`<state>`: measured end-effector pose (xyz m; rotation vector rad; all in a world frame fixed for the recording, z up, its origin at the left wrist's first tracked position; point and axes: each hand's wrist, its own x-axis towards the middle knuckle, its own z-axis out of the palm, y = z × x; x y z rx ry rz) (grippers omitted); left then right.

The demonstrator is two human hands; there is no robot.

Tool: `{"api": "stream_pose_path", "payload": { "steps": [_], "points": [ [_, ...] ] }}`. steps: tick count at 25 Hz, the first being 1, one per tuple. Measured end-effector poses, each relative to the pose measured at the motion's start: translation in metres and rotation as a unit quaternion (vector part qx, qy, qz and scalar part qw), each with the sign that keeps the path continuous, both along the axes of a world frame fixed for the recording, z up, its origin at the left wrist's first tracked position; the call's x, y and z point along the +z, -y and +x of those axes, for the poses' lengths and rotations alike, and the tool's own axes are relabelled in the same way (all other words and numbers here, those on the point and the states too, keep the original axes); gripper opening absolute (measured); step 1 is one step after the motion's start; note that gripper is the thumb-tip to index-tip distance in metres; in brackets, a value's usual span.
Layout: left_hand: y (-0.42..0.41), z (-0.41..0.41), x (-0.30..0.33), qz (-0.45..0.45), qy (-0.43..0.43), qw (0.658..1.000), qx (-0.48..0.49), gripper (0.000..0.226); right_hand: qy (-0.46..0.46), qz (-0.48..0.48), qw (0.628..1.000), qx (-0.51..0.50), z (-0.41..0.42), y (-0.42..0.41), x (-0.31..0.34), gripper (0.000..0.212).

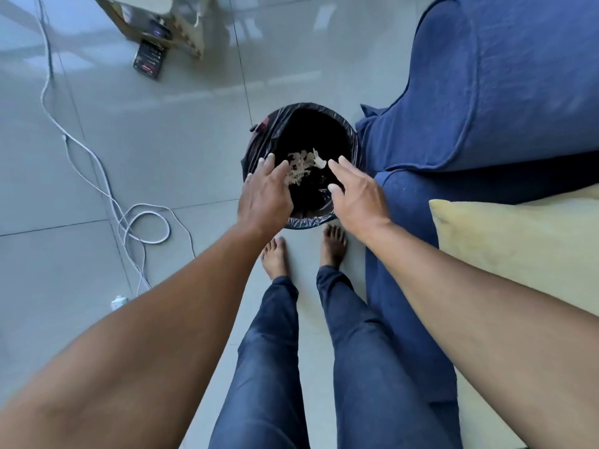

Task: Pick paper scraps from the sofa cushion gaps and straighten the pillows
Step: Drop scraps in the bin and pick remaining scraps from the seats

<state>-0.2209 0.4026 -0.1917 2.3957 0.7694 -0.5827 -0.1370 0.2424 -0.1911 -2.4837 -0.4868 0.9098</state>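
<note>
A round bin with a black liner [350, 137] stands on the floor beside the blue sofa [505, 92]. Pale paper scraps [303, 166] lie or fall inside the bin, between my two hands. My left hand [265, 196] hovers over the bin's near left rim, fingers spread, palm down, holding nothing. Over the near right rim my right hand [355, 197] is likewise spread and empty. A yellow pillow [525, 244] rests on the sofa seat at the right.
My bare feet [304, 251] stand just before the bin on the grey tiled floor [162, 131]. A white cable [129, 218] coils at the left with a plug [118, 302]. A cardboard box [175, 30] and a dark device [149, 58] sit far left.
</note>
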Motion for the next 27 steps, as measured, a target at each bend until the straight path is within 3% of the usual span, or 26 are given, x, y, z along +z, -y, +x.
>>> {"api": "stream_pose_path", "payload": {
  "steps": [9, 15, 20, 27],
  "points": [
    [0.004, -0.024, 0.125, 0.028, 0.102, 0.992, -0.063, 0.050, 0.080, 0.001, 0.997, -0.016, -0.019, 0.006, 0.130, 0.051],
    [0.018, -0.024, 0.220, 0.039, 0.174, 0.968, -0.176, 0.056, 0.174, -0.013, 0.978, -0.115, -0.063, 0.027, 0.220, 0.053],
    [0.065, -0.038, 0.251, 0.023, 0.190, 0.940, -0.282, 0.059, 0.178, -0.037, 0.957, -0.224, -0.125, 0.077, 0.247, 0.054],
    [0.170, -0.106, 0.261, -0.009, 0.192, 0.872, -0.450, 0.063, 0.177, -0.074, 0.907, -0.374, -0.247, 0.188, 0.264, 0.054]
  ]
}}
